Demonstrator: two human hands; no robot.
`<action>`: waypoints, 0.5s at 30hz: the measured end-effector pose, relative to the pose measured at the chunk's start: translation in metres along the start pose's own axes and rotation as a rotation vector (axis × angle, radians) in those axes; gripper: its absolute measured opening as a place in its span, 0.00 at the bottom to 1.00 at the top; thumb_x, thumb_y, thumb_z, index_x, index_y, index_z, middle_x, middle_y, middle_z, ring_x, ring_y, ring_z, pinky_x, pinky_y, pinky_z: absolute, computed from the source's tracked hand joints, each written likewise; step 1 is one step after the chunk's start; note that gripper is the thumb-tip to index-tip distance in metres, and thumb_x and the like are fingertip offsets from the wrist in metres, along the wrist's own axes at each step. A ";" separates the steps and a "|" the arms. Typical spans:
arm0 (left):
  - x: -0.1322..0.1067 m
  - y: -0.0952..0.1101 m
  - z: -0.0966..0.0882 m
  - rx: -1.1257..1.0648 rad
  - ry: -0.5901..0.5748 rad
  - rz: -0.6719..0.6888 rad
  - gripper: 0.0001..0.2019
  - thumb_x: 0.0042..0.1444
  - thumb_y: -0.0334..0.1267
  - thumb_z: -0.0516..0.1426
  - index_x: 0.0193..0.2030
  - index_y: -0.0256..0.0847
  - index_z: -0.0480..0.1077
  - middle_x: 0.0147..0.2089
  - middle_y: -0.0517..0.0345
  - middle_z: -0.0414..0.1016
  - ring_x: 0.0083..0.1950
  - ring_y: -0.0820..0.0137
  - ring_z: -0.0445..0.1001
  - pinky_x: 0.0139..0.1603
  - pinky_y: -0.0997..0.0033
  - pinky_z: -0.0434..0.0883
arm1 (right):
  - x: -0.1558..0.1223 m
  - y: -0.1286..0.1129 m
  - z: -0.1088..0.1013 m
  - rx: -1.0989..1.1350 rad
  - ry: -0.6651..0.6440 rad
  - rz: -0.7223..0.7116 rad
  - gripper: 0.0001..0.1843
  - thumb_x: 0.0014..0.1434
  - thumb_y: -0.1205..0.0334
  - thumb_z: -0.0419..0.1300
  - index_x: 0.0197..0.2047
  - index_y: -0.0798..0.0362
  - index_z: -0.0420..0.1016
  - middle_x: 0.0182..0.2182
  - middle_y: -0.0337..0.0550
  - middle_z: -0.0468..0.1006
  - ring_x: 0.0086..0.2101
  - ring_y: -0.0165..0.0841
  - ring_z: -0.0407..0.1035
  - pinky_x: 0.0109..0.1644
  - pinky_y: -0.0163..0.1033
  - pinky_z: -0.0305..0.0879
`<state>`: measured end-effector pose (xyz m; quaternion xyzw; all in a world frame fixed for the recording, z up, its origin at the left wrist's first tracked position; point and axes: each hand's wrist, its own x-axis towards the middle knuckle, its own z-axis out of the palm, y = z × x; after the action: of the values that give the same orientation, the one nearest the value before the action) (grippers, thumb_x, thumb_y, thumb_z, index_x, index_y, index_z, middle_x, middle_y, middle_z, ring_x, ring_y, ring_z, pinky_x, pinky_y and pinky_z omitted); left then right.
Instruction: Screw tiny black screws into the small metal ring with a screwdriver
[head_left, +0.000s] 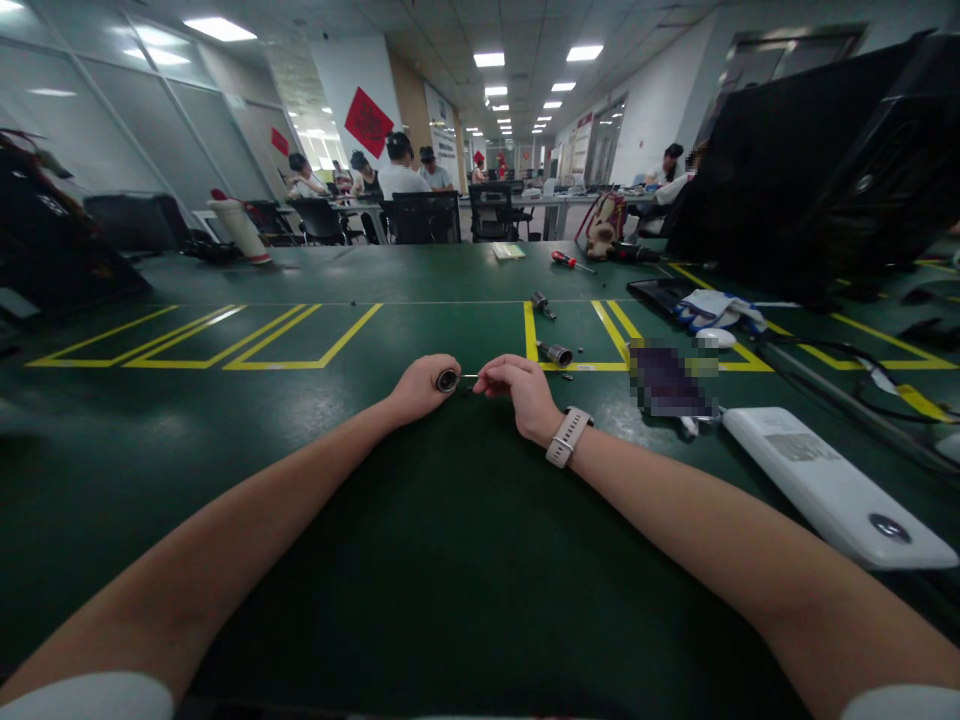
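My left hand (pixel 420 390) is closed round a dark cylindrical metal part (pixel 447 381), whose round end faces me. From its side a thin metal rod (pixel 469 376) reaches across to my right hand (pixel 527 398). The fingers of my right hand are pinched at the rod's other end; the exact grip is too small to see. Both hands are just above the green table. Right of them lie a second metal cylindrical part (pixel 557 354) and, farther back, a smaller metal piece (pixel 542 304). A tiny metal bit (pixel 567 377) lies in front of these.
A red-handled screwdriver (pixel 564 259) lies farther back. To the right are blue-white gloves (pixel 720 310), a blurred-out phone-like device (pixel 671 382), a white power bank (pixel 832 480) and cables (pixel 840 390). Yellow tape marks the green table (pixel 480 560). People sit at tables beyond.
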<state>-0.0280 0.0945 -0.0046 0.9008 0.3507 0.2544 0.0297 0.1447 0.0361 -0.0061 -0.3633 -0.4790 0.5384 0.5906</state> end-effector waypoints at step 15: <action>-0.001 0.001 0.000 0.083 -0.033 0.025 0.02 0.47 0.29 0.52 0.27 0.38 0.64 0.27 0.59 0.67 0.29 0.71 0.66 0.34 0.71 0.61 | 0.009 -0.002 -0.005 0.020 -0.029 0.154 0.06 0.43 0.66 0.54 0.21 0.56 0.71 0.18 0.42 0.75 0.20 0.29 0.65 0.28 0.36 0.60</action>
<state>-0.0277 0.0930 -0.0043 0.9096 0.3491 0.2252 -0.0053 0.1499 0.0453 -0.0036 -0.3854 -0.4527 0.5920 0.5441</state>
